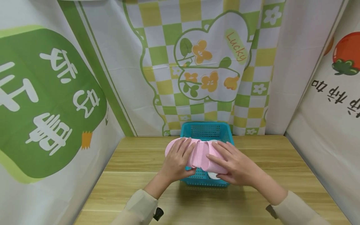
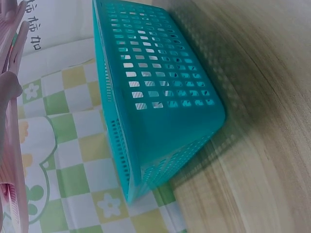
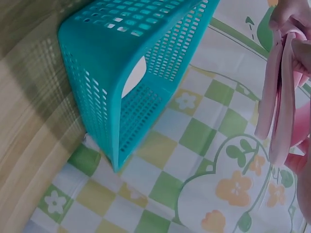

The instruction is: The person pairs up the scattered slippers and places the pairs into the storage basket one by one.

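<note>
A pair of pink slippers is held in the air over a teal basket in the head view. My left hand grips their left end, fingers over the top and thumb below. At the other end my right hand grips them the same way. Two soles lie pressed together in the right wrist view, where the slippers show edge-on. Only a strip of the slippers appears at the left wrist view's edge. Inside the basket lies a white object, mostly hidden; its kind cannot be told.
The basket stands on a wooden table near its back edge. Behind hangs a checked green and yellow cloth. Printed cloth walls enclose the left and right sides.
</note>
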`<action>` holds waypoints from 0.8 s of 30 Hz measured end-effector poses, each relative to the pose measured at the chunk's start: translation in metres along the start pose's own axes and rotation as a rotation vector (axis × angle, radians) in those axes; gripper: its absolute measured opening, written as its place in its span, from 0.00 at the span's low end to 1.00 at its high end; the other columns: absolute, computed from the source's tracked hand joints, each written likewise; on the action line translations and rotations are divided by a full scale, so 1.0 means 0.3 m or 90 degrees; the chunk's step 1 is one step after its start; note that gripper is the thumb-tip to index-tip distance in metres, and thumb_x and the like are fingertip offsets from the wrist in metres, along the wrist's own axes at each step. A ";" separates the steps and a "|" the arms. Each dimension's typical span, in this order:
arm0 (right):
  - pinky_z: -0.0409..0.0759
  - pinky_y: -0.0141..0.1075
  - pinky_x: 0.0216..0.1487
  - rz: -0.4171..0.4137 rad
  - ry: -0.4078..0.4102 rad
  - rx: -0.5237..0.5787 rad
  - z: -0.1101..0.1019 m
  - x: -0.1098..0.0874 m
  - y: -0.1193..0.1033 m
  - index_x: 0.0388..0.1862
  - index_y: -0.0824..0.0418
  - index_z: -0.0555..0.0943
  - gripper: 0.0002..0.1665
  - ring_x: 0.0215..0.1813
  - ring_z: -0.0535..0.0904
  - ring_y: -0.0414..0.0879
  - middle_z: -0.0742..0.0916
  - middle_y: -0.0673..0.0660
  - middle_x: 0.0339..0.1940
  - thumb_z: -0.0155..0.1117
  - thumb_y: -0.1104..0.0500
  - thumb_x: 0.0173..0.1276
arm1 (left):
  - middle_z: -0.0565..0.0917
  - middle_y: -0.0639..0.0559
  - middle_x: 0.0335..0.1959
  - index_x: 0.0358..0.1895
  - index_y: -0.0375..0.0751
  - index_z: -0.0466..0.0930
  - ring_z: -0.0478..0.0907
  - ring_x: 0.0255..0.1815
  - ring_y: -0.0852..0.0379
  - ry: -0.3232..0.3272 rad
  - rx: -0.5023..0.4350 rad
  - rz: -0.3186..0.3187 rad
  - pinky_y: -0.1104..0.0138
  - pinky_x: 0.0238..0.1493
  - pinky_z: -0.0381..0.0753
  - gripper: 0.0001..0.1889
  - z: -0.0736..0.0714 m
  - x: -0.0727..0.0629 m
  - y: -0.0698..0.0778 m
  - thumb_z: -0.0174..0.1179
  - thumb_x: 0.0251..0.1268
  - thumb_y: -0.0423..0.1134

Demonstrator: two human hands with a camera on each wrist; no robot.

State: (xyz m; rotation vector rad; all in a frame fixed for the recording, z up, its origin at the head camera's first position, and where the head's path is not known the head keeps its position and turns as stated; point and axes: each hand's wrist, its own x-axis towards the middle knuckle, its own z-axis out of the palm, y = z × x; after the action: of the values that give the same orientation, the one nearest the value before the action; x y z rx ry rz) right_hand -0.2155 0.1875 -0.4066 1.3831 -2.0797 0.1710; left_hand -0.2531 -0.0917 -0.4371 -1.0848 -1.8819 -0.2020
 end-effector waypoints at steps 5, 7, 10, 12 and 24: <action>0.70 0.60 0.60 -0.018 0.013 -0.002 0.006 -0.005 0.004 0.69 0.57 0.72 0.40 0.66 0.67 0.69 0.70 0.72 0.68 0.67 0.42 0.61 | 0.74 0.33 0.60 0.61 0.30 0.71 0.72 0.59 0.34 -0.003 -0.002 0.006 0.49 0.64 0.68 0.47 0.001 0.001 0.001 0.70 0.33 0.55; 0.71 0.60 0.60 -0.024 0.018 -0.009 0.007 -0.005 0.004 0.68 0.58 0.72 0.40 0.65 0.68 0.68 0.70 0.72 0.67 0.68 0.42 0.60 | 0.74 0.33 0.59 0.61 0.30 0.71 0.72 0.59 0.34 -0.005 -0.001 0.007 0.49 0.64 0.68 0.47 0.001 0.001 0.002 0.70 0.33 0.55; 0.72 0.59 0.59 -0.029 0.025 -0.022 0.008 -0.005 0.002 0.68 0.57 0.73 0.40 0.65 0.69 0.68 0.71 0.72 0.67 0.69 0.42 0.59 | 0.75 0.33 0.59 0.61 0.30 0.71 0.71 0.60 0.35 -0.009 0.000 0.009 0.49 0.64 0.68 0.47 0.001 0.003 0.003 0.70 0.33 0.55; 0.73 0.58 0.58 -0.030 0.027 -0.028 0.008 -0.006 0.001 0.68 0.57 0.73 0.40 0.64 0.69 0.67 0.72 0.72 0.66 0.68 0.42 0.60 | 0.75 0.33 0.59 0.61 0.30 0.71 0.71 0.60 0.35 -0.012 0.000 0.009 0.49 0.64 0.68 0.47 0.000 0.003 0.005 0.70 0.33 0.55; 0.78 0.56 0.52 -0.049 0.088 -0.046 0.017 0.003 -0.010 0.65 0.58 0.74 0.31 0.61 0.72 0.68 0.74 0.72 0.63 0.53 0.42 0.70 | 0.75 0.32 0.58 0.61 0.29 0.71 0.72 0.58 0.34 -0.002 -0.018 0.018 0.49 0.64 0.68 0.48 0.001 0.012 0.007 0.71 0.32 0.54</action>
State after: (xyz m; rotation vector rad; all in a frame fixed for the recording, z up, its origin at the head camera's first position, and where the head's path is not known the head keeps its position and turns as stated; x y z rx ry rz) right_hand -0.2155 0.1832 -0.4108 1.3663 -1.8983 0.1545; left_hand -0.2525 -0.0881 -0.4350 -1.1310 -1.8702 -0.2118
